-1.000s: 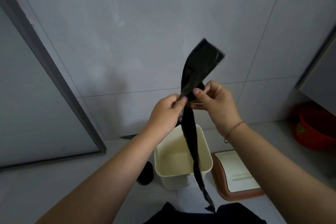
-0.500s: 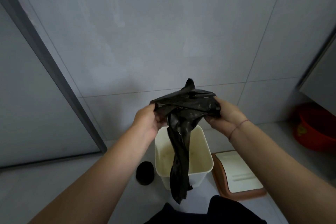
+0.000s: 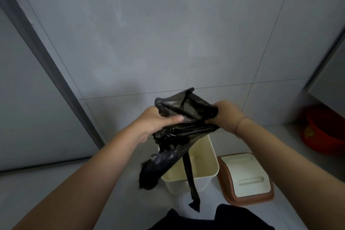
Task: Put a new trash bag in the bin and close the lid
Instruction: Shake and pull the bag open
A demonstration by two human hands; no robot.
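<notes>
Trash bag (image 3: 183,117) bunched between both hands, left hand (image 3: 155,123) and right hand (image 3: 226,115) each clamped on its mouth, above the open bin (image 3: 209,170). Tail dangles below the grip; thin film could snag the rim, or slip loose.

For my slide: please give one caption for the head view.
Both hands open black bag above bin.
</notes>
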